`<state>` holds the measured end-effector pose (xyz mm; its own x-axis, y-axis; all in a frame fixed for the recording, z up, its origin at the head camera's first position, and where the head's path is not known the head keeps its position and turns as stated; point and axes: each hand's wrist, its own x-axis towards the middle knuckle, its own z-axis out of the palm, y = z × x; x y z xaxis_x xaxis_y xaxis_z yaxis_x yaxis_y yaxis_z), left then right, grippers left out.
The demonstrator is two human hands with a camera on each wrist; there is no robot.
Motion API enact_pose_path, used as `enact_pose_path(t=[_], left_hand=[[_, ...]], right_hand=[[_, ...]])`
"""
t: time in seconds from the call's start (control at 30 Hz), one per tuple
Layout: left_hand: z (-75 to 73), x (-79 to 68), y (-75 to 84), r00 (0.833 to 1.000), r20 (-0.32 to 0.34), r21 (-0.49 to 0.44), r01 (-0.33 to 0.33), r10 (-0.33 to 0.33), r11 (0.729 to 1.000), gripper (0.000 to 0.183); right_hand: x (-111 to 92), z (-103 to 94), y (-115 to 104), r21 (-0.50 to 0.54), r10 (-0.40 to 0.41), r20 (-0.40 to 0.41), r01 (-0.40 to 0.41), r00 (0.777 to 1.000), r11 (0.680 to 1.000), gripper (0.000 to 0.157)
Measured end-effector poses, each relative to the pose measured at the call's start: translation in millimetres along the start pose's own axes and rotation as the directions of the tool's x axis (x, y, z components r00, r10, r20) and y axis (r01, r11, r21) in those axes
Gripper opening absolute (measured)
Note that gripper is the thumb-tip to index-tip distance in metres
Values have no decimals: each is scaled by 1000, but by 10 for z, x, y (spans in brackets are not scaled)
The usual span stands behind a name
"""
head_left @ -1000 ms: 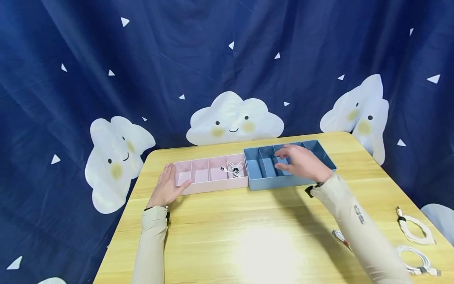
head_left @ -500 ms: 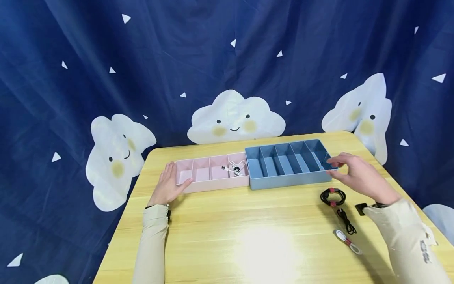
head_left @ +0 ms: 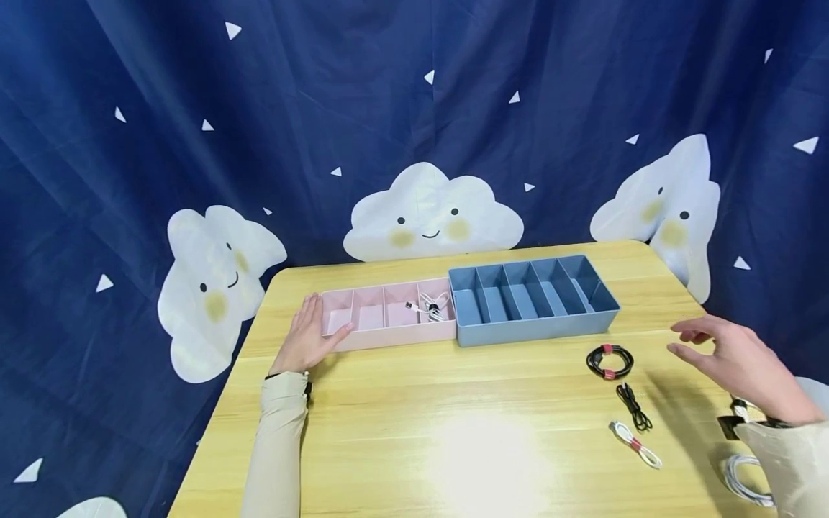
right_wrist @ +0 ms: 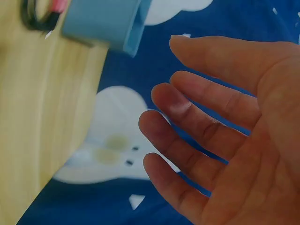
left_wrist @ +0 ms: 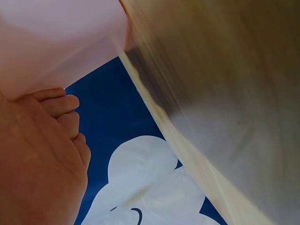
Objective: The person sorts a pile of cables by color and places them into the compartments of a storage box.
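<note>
Head view: pink tray (head_left: 388,338) is set against the left end of blue box (head_left: 537,331); tray's outer end is touched by left grip (head_left: 303,342), released. Right grip (head_left: 745,363) is held raised, released, right of box. Left wrist view: tray seen beside fingers (left_wrist: 68,123). Right wrist view: fingers (right_wrist: 180,147) loosely bent.

Lettering and numerals: none legible from where I stand. Labels, brands and signs: none that I can read.
</note>
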<state>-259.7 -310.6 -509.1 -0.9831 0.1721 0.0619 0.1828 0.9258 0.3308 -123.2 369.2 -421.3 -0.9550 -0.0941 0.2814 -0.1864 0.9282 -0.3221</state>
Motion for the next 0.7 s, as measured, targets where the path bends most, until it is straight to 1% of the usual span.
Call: enact_pose_path(t=[0.1, 0.17, 0.37, 0.47, 0.7], left_hand=[[5, 12, 8, 1000, 3, 1, -2, 2, 1000, 115], [4, 15, 15, 1000, 4, 1, -2, 2, 1000, 115], [-5, 23, 20, 1000, 5, -8, -10, 10, 1000, 115], [-3, 24, 6, 1000, 5, -1, -8, 8, 1000, 115], [16, 23, -10, 1000, -2, 1, -12, 12, 1000, 117]], right_hand=[[-122, -3, 118, -11, 37, -3, -37, 999, 999, 36], [-205, 1, 196, -24, 50, -12, -50, 999, 998, 36], [-425, 48, 395, -56, 97, -21, -98, 995, 994, 31], [-518, 86, 479, -48, 108, -26, -109, 994, 993, 29], [-754, 167, 647, -28, 166, 19, -166, 986, 986, 27]])
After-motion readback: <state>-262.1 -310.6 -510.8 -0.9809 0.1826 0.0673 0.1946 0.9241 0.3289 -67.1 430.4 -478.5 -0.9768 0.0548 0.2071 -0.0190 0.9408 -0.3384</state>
